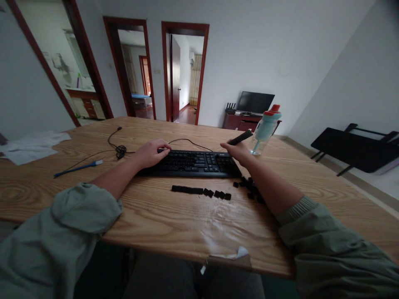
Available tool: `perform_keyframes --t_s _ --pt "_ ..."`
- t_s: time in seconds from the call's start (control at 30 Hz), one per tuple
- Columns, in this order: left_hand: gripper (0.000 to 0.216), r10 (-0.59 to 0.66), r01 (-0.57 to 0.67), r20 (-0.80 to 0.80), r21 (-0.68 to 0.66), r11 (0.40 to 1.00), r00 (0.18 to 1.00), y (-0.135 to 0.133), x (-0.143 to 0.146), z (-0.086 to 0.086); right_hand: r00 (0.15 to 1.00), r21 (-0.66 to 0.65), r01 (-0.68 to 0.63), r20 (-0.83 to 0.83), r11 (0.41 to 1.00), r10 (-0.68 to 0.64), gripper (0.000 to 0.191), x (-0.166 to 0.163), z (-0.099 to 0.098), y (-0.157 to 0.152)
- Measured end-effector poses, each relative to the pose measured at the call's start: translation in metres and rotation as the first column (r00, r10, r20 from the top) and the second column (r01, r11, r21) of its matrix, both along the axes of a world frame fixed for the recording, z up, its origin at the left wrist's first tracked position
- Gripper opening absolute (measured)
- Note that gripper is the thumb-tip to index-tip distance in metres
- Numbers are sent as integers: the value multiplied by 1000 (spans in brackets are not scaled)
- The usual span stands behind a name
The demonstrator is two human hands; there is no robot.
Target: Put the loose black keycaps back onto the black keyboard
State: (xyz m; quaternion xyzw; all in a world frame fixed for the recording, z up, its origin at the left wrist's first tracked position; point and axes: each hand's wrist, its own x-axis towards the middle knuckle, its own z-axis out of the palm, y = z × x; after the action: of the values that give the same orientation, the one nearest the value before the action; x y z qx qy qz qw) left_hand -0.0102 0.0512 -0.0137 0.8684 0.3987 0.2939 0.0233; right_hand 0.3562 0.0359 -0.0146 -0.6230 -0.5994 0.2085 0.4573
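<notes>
A black keyboard [190,163] lies flat on the wooden table, its long side towards me. My left hand [152,153] grips its far left corner, fingers and thumb closed at the edge. My right hand [238,151], over the keyboard's right end, is closed around a thick black stick-like tool [240,138]; its working tip is hidden. In front of the keyboard lies a row of loose black keycaps [187,189], some spaced apart at its right end. More keycaps [250,186] lie in a loose pile, partly hidden under my right forearm.
A clear bottle [261,135] with a red and pale-blue top stands just beyond my right hand. To the left lie a blue brush [79,168], a coiled black cable [120,150] and crumpled white paper [33,145]. Tape [232,255] sticks at the table's front edge.
</notes>
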Motion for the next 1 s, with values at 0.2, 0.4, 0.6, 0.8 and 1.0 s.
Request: perform_keyframes --t_s 0.2,0.4,0.6,0.8,1.0 --pt "30 -22 27 126 -39 999 992 -15 24 5 991 164 -86 -90 983 102 36 -11 32 -24" --pt "39 -209 208 186 25 978 960 -54 98 14 927 51 -373 -14 926 375 41 -52 42 -83" --pt "23 -323 316 49 110 942 945 -75 153 29 926 94 -336 -148 937 347 37 -26 39 -100" --pt "29 -309 324 -240 23 946 920 -49 188 53 946 123 105 -319 987 -61 9 74 29 -90" --pt "35 -233 149 -556 -194 970 797 4 227 45 845 -28 466 308 884 -436 28 161 -6 -91"
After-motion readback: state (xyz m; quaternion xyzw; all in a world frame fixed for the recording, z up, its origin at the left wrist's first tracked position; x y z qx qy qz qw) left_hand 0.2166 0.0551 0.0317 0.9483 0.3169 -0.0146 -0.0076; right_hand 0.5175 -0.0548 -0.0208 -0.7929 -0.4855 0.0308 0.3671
